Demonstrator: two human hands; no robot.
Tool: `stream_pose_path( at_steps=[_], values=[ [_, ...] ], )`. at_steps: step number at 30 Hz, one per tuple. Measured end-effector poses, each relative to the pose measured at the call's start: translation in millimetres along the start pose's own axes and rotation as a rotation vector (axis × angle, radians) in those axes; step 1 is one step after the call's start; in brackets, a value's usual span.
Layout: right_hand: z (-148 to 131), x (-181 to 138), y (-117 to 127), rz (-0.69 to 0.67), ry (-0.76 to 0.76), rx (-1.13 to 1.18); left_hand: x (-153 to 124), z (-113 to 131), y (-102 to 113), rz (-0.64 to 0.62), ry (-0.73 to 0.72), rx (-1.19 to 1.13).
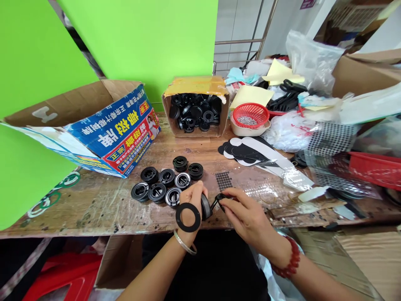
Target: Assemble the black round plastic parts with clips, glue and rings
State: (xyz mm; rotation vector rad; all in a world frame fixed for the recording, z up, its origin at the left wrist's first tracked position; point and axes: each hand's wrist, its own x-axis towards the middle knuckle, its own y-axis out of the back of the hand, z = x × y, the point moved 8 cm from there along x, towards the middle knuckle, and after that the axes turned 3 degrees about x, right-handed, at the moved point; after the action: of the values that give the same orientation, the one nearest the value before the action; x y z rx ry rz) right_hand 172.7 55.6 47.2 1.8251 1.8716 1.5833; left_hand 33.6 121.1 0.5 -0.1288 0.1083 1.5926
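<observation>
My left hand (191, 195) is closed around a black round part with a ribbed edge (206, 207), held on its side near the table's front edge. A flat black ring (178, 217) lies over the back of that hand. Just to the right, my right hand (246, 212) pinches a small dark piece (220, 197); a thin black strip runs from it toward the ribbed part. Fingers hide much of this piece, so I cannot tell its kind. Several similar round black parts (157, 191) stand grouped left of my hands, some with silvery faces.
A blue printed carton (112, 138) stands at left. Behind, an open box (196, 81) holds many black round parts. A sheet of small black dots (224, 180), black and white strips (266, 152), a red basket (250, 109) and plastic bags (290, 131) lie to the right.
</observation>
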Motion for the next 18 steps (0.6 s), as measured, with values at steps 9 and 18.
stream_pose_path(
  at_steps=[9, 18],
  values=[
    [-4.3, -6.1, -5.7, 0.077, 0.049, -0.098, -2.4, 5.1, 0.5, 0.029, -0.003, 0.030],
    [-8.6, -1.9, -8.9, -0.032, 0.059, -0.185, -7.1, 15.1, -3.1, -0.013, -0.068, 0.027]
  ],
)
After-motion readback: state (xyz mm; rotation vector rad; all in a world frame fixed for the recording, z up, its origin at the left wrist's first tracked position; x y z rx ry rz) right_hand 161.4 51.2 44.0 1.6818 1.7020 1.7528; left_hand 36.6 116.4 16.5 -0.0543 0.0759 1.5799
